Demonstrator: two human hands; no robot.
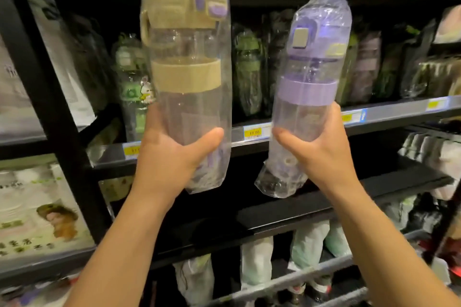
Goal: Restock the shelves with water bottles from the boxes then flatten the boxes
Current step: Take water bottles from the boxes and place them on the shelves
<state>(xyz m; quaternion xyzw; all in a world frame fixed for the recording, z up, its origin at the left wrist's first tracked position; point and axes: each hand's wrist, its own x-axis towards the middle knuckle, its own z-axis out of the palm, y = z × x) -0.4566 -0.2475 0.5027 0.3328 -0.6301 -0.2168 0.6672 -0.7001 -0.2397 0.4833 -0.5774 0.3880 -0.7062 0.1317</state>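
Beige bottle (185,77), purple bottle (307,90): upright, near vertical

The clear plastic bottle with beige band (185,112) and the clear plastic bottle with purple band (303,112) are gleaming inside crinkled glossy film (324,2); the black shelf post (42,77) is looking matt, perhaps metal.

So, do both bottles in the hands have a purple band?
No, the left hand holds a beige-banded bottle; only the right hand holds a purple-banded bottle.
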